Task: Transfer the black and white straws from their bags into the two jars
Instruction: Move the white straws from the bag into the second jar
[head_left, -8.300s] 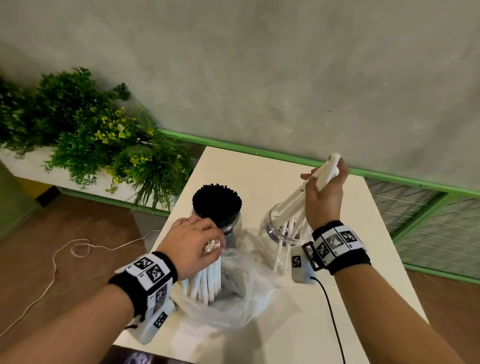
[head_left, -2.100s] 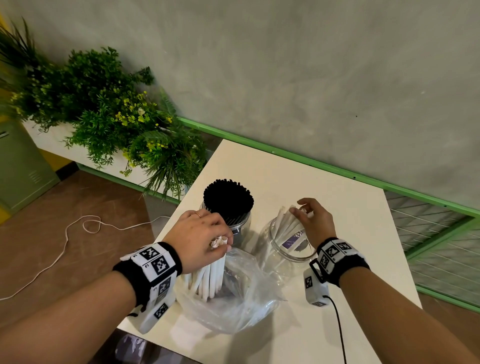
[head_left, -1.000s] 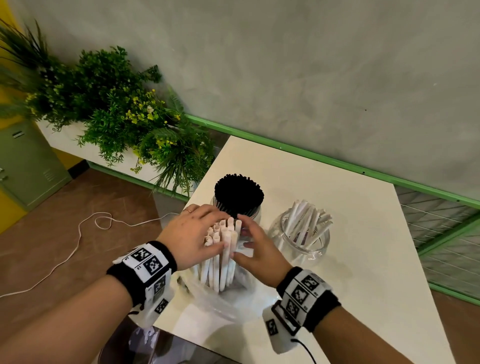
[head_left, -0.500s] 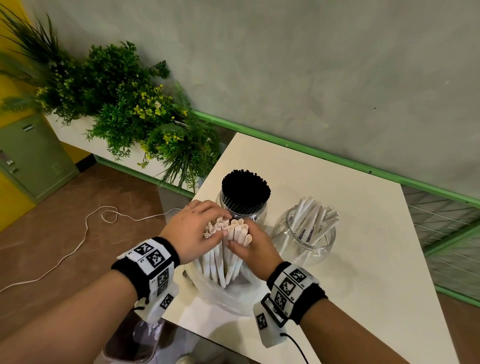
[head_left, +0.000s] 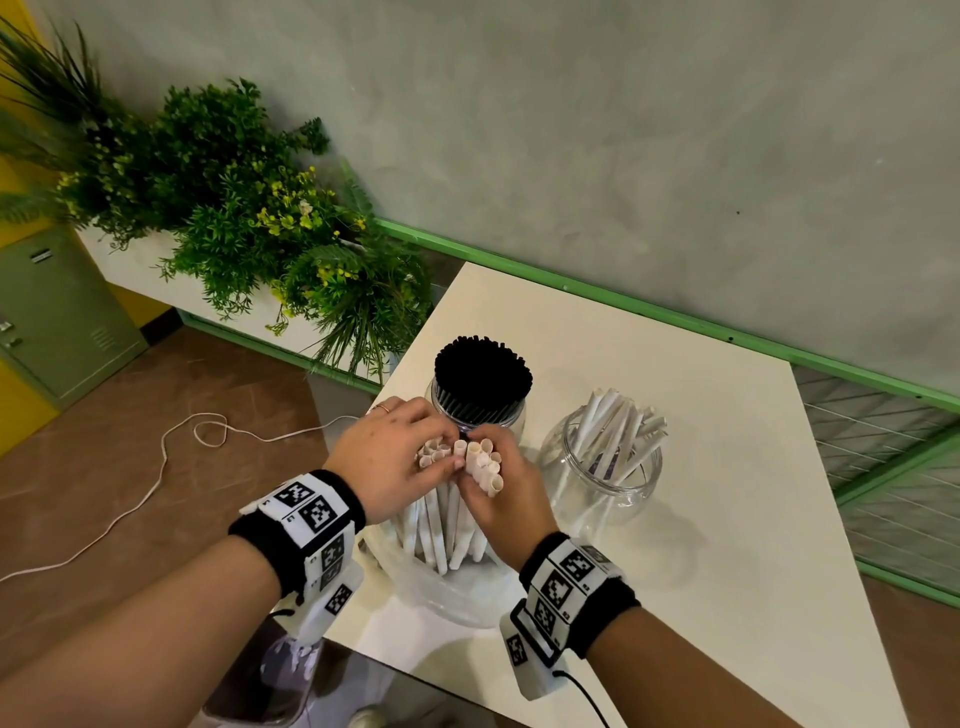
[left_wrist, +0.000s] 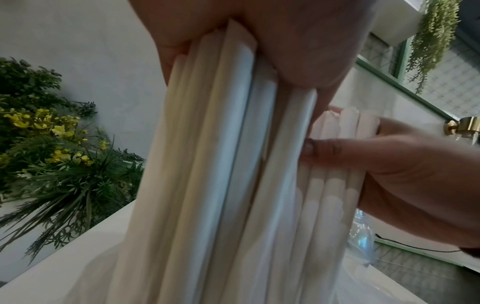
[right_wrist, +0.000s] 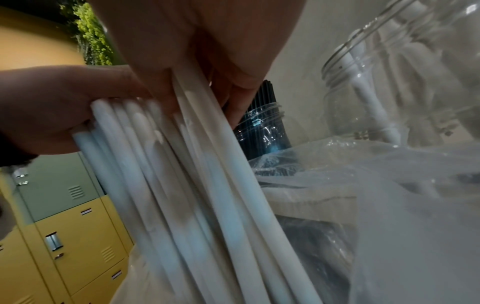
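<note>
A bundle of white straws (head_left: 447, 509) stands upright in a clear plastic bag (head_left: 447, 592) at the table's near left corner. My left hand (head_left: 395, 457) grips one part of the bundle (left_wrist: 207, 164). My right hand (head_left: 498, 493) grips several straws (right_wrist: 207, 174) on the bundle's right side, thumb against them. Behind stands a jar packed with black straws (head_left: 483, 376). To its right a round clear jar (head_left: 602, 467) holds several white straws (head_left: 618, 431) leaning loosely.
The white table (head_left: 701, 519) sits against a grey wall with a green rail. Green plants (head_left: 249, 218) fill a planter at the left. A white cord (head_left: 156, 467) lies on the brown floor. Yellow and green lockers (right_wrist: 64, 226) stand at far left.
My right hand left the round jar, crossed to the bag and closed on several white straws. My left hand kept its hold on the bundle.
</note>
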